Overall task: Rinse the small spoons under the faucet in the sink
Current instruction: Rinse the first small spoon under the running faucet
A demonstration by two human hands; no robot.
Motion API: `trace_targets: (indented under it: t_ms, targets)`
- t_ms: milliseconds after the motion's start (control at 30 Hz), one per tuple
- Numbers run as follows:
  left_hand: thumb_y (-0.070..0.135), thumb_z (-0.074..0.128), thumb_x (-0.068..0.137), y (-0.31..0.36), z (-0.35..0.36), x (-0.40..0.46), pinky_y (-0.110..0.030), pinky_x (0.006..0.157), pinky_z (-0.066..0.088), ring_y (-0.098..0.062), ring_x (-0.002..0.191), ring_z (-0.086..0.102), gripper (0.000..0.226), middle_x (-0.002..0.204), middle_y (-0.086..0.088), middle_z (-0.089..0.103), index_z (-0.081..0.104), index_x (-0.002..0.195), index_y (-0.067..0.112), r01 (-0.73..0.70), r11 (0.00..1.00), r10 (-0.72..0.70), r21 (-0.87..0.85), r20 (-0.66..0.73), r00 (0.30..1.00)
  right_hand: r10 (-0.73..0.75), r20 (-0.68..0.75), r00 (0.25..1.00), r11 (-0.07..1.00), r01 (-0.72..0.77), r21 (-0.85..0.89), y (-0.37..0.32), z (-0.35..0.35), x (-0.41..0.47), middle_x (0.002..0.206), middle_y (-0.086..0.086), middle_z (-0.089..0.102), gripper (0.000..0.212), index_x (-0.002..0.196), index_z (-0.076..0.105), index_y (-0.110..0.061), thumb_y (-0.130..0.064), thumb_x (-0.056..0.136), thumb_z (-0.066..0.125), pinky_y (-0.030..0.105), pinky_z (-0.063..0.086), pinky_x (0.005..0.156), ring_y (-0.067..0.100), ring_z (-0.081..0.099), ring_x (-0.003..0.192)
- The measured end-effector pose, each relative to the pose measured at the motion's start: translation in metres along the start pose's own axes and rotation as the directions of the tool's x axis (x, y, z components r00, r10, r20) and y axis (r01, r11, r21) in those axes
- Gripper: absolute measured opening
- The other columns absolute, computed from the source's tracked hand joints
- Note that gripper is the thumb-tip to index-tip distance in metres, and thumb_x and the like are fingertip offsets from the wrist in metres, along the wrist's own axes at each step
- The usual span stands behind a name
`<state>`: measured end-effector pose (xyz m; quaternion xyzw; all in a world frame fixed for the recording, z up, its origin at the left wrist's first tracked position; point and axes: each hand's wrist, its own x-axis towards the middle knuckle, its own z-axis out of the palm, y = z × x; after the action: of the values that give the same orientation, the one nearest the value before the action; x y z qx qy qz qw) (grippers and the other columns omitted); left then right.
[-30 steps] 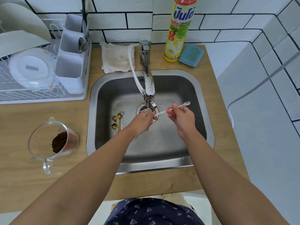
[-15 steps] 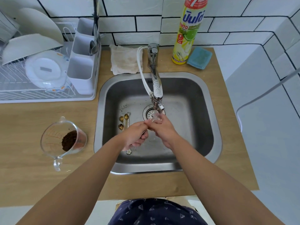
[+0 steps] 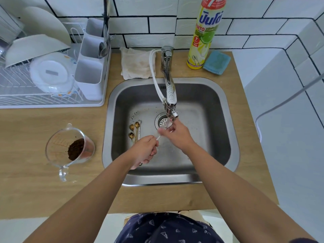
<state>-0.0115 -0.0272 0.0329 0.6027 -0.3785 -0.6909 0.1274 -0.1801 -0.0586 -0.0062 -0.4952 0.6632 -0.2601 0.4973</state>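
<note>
Change vs 1 s ago: then the silver spoon was stretched between both hands off to the right of the faucet spout, bowl end sticking out right. Half a sec ago both hands bunched together just under the spout. Now they've split. Left hand holds the spoon by its handle, fingers curled round it w/ thumb on top, a short bit of the shaft poking out toward the spout; a decorated handle end seems to show below the fist. Right hand sits directly under the spout in the water stream; its fingers look curled, rubbing at the spoon's far end, but blur + water hide the tips, so can't tell if they actually pinch it.

Meaning: this spoon is now in the flow, so it's mid-rinse, prob the scrub-the-bowl step. Not done overall — gold spoons plus what looks like a silver one lie on the sink floor left of the spout, beside the drain strainer, w/ dark specks near them, so they look unrinsed.

Left of the sink on the desk: measuring jug w/ dark grounds.
</note>
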Motion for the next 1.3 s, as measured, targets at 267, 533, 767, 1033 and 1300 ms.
trace_targets:
  t_ms: [267, 533, 767, 1033, 1300]
  targets:
    - [0.024, 0.034, 0.103, 0.003, 0.003, -0.001, -0.022, 0.038, 0.018, -0.01, 0.041, 0.027, 0.022, 0.055, 0.001, 0.043, 0.048, 0.09, 0.013, 0.023, 0.999, -0.023, 0.026, -0.001, 1.0, 0.023, 0.148, 0.989, 0.994, -0.007, -0.106, 0.003, -0.004, -0.005, 0.087, -0.01, 0.057, 0.052, 0.117, 0.052, -0.027, -0.052, 0.081, 0.081, 0.026, 0.045, 0.068, 0.005, 0.053, 0.075]
    - [0.018, 0.034, 0.098, 0.003, 0.004, -0.004, -0.023, 0.039, 0.015, -0.012, 0.041, 0.023, 0.019, 0.055, -0.002, 0.042, 0.048, 0.087, 0.011, 0.07, 0.997, -0.07, -0.01, -0.007, 0.998, -0.014, 0.016, 1.0, 0.999, 0.015, -0.052, 0.008, -0.008, 0.002, 0.078, -0.013, 0.065, 0.013, 0.094, 0.064, -0.031, -0.044, 0.094, 0.068, 0.027, 0.042, 0.071, -0.002, 0.061, 0.075]
    - [0.039, 0.036, 0.104, -0.007, -0.005, -0.005, -0.024, 0.043, 0.013, -0.013, 0.042, 0.021, 0.035, 0.053, -0.001, 0.043, 0.049, 0.083, 0.013, 0.113, 0.993, -0.115, -0.028, -0.071, 0.991, 0.023, -0.051, 0.998, 0.991, -0.016, 0.135, 0.006, 0.0, 0.006, 0.065, -0.007, 0.068, 0.023, 0.082, 0.07, -0.021, -0.031, 0.1, 0.062, 0.029, 0.045, 0.065, 0.003, 0.055, 0.052]
    - [0.042, 0.037, 0.106, -0.01, -0.011, -0.006, -0.02, 0.035, 0.014, -0.011, 0.041, 0.02, 0.04, 0.054, 0.002, 0.04, 0.046, 0.075, 0.02, 0.173, 0.971, -0.168, -0.165, 0.046, 0.985, -0.016, -0.014, 1.0, 0.993, 0.018, 0.114, 0.005, 0.005, 0.004, 0.069, -0.009, 0.067, 0.016, 0.093, 0.068, -0.016, -0.033, 0.095, 0.07, 0.023, 0.047, 0.059, 0.004, 0.057, 0.056]
    - [0.043, 0.038, 0.105, -0.01, -0.011, 0.0, -0.021, 0.034, 0.015, -0.01, 0.039, 0.02, 0.036, 0.054, 0.002, 0.042, 0.049, 0.081, 0.017, 0.181, 0.967, -0.175, -0.181, 0.047, 0.983, -0.037, 0.003, 0.999, 0.998, 0.037, 0.042, 0.005, 0.001, 0.003, 0.075, -0.006, 0.071, 0.016, 0.1, 0.071, -0.02, -0.035, 0.093, 0.072, 0.026, 0.05, 0.062, 0.005, 0.06, 0.062]
